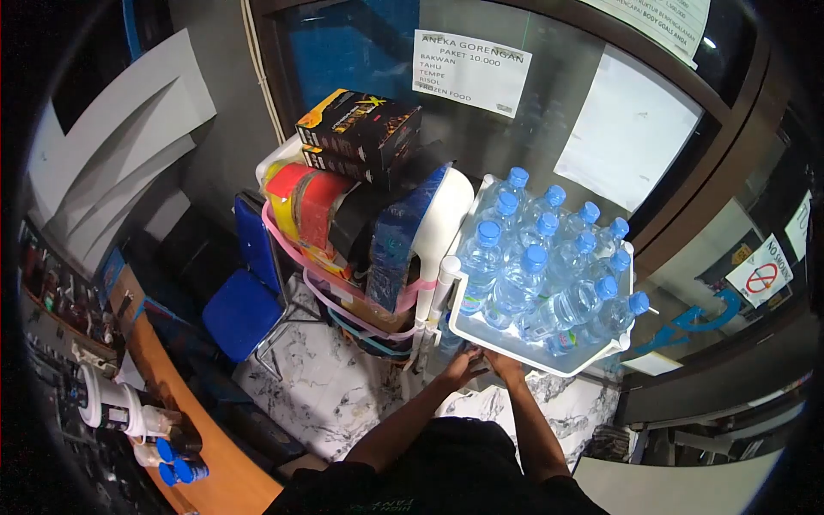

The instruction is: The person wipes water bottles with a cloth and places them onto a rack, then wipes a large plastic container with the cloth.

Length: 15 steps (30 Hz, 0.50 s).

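Several clear water bottles (520, 285) with blue caps stand close together in a white tray (549, 360) on the right; a few at its right side lean over. My left hand (464, 367) and my right hand (502, 364) are side by side just below the tray's front edge. The left fingers look bent and partly apart, but their tips are in shade, and whether they touch anything is unclear. The right fingers are hidden under the tray. A white upright post (441, 292) stands at the tray's left corner.
Pink-rimmed baskets (360, 316) left of the tray hold packages, with black boxes (362, 129) on top. Farther left are a blue chair (243, 314) and an orange-brown counter (215, 442) with white and blue-lidded tubs. Glass panels with paper signs (471, 72) stand behind.
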Tool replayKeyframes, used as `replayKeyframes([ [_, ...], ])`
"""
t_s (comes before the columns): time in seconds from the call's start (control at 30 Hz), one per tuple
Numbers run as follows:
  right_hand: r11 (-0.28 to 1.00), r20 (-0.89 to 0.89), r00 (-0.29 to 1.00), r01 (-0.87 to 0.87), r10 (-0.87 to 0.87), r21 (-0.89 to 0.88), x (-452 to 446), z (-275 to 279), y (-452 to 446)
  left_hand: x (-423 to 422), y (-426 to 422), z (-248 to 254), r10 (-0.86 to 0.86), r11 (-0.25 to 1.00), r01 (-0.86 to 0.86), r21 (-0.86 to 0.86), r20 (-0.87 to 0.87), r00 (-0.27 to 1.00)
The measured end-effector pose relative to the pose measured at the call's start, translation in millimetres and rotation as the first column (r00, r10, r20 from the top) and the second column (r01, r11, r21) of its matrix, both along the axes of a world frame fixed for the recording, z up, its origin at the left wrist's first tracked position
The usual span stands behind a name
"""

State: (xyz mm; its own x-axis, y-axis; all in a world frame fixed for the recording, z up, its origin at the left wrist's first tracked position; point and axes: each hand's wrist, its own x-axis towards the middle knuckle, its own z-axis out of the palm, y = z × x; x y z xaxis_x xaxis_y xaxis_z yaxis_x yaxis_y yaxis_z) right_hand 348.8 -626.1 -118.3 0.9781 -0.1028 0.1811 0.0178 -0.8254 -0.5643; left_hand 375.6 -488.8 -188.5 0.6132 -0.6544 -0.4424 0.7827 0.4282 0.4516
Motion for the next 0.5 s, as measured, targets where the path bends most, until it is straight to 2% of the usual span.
replayKeyframes([
  [0.07,0.997,-0.075,0.995,0.072,-0.07,0.026,-9,17,5,0,0,-3,-0.003,1.0,0.003,-0.024,-0.008,1.0],
  [0.17,0.983,-0.062,0.998,-0.038,0.027,-0.181,-28,30,4,-8,-1,16,0.036,0.999,-0.037,0.02,0.009,0.999],
  [0.27,0.966,-0.115,0.961,0.256,-0.252,0.02,-44,105,37,-16,7,49,0.033,0.998,-0.034,0.059,0.014,0.999],
  [0.3,0.944,-0.194,0.953,0.268,-0.232,0.19,-48,84,29,-16,8,37,0.013,1.0,-0.013,0.014,0.005,1.0],
  [0.37,0.922,-0.285,0.912,0.35,-0.295,0.166,-56,72,25,-18,9,-2,-0.027,0.997,0.026,-0.076,-0.015,1.0],
  [0.4,0.909,-0.328,0.887,0.388,-0.325,0.151,-59,70,25,-21,12,3,-0.038,0.998,0.037,-0.046,-0.026,0.999],
  [0.5,0.911,-0.216,0.922,0.363,-0.321,0.197,-72,57,29,-32,24,28,-0.065,0.997,0.067,0.028,-0.054,0.996],
])
